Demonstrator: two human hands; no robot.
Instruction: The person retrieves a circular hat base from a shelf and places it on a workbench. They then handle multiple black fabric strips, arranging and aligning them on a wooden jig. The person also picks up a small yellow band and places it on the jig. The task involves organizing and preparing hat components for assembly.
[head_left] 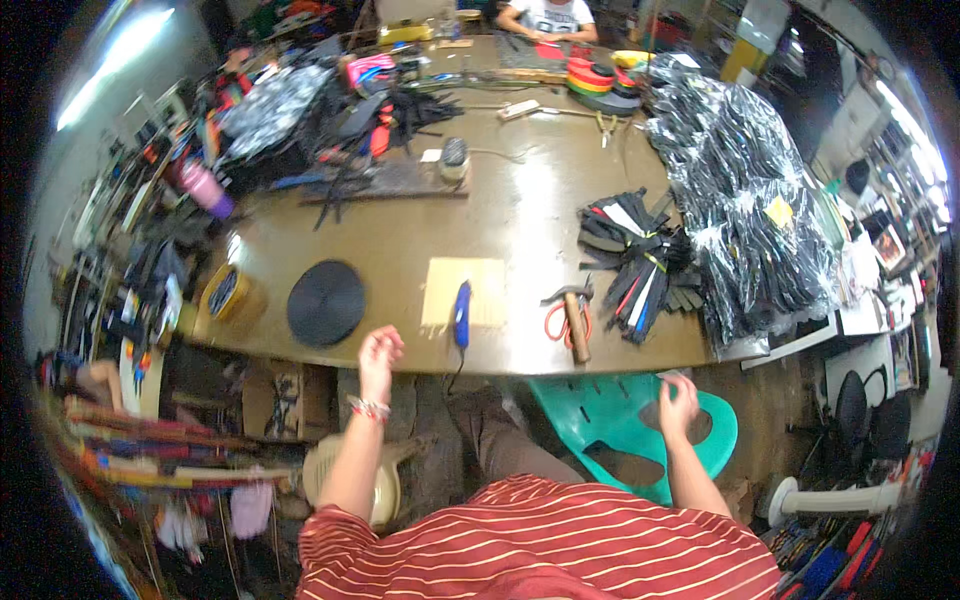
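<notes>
My left hand (380, 352) is raised beside the table's near edge. Its fingers are loosely bent and apart, with nothing in them. Close by lies a black coil of flat webbing (327, 303). My right hand (679, 402) is over the back of a green plastic chair (560, 400), thumb and fingers drawn together. A pale bit shows at the fingertips, too small to name. Between the hands, a blue corded handheld tool (462, 315) rests on a piece of cardboard (485, 283). Right of it are a wooden-handled hammer (577, 325) and orange-handled scissors (553, 322).
A tied bundle of straps (635, 245) and a large plastic-wrapped pile (745, 200) occupy the table's right side. A yellow container (224, 293) stands at the left edge. A dark board (400, 180) holds a small block. Another person (548, 20) sits at the far end.
</notes>
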